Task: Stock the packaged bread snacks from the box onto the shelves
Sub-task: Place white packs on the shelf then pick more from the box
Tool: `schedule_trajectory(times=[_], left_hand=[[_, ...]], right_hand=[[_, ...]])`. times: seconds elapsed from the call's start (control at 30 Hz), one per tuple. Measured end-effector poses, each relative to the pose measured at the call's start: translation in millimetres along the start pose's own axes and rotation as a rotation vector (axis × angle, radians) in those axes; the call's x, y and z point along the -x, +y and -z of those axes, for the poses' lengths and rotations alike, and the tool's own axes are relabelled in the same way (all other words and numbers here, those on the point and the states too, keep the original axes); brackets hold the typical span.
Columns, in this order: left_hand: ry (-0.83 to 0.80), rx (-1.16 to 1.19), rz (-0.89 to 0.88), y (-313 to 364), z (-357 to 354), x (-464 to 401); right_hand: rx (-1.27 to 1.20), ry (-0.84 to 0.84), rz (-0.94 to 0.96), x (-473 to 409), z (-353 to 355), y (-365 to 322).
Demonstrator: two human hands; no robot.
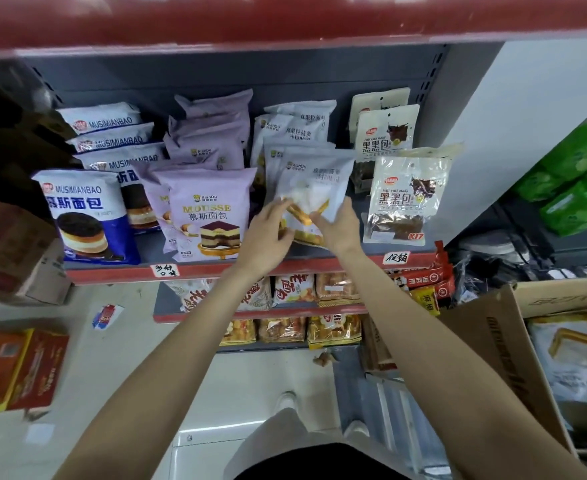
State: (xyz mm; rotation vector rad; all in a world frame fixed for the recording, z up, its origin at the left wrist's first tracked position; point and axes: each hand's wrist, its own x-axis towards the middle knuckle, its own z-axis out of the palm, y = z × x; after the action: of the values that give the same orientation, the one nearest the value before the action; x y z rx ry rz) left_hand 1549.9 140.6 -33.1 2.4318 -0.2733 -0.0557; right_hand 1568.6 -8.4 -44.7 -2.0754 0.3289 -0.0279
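A white packaged bread snack (pixel 314 178) stands at the front of its row on the grey shelf (pixel 153 247), between purple mousse packs (pixel 209 209) and brown-and-clear packs (pixel 406 199). My left hand (pixel 268 233) holds its lower left edge, fingers curled on the wrapper. On the pack's lower right corner, my right hand (pixel 337 226) grips it. The open cardboard box (pixel 493 341) sits at the lower right, with more white packs (pixel 576 355) inside.
Blue mousse packs (pixel 91 216) fill the shelf's left end. Lower shelves (pixel 285 311) hold orange bread bags. Cardboard cartons (pixel 11 251) stand at the left, red boxes (pixel 15 368) lie on the floor. Green packs (pixel 579 174) are stacked at the right.
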Motion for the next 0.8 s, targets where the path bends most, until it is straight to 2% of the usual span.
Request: schedule_trajectory(times=[0.1,0.2,0.33,0.4,0.47,0.57,0.67,0.8], left_hand=[[-0.102,-0.129,0.041,-13,-9,1],[-0.120,-0.204,0.088,-18,-10,-2],[-0.174,-0.261,0.133,-13,-6,-7],[-0.178,-0.246,0.139,-5,-2,-5],[-0.146,-0.180,0.125,5,3,2],[-0.051,-0.116,0.006,23,14,18],[0.053,-0.064,-0.141,52,22,32],[0.009,0.145,-0.362,117,10,40]], right_hand=[[0.062,-0.006,-0.042,-16,-13,6],[-0.047,-0.020,-0.074,-29,-31,-3],[-0.251,-0.125,-0.116,-37,-37,-15],[-0.254,-0.160,-0.063,-28,-27,-18],[-0.117,-0.174,0.045,-7,-10,-22],[0.033,-0.265,0.238,38,30,-24],[0.143,-0.355,0.306,78,96,-18],[0.216,-0.371,0.311,123,198,-3]])
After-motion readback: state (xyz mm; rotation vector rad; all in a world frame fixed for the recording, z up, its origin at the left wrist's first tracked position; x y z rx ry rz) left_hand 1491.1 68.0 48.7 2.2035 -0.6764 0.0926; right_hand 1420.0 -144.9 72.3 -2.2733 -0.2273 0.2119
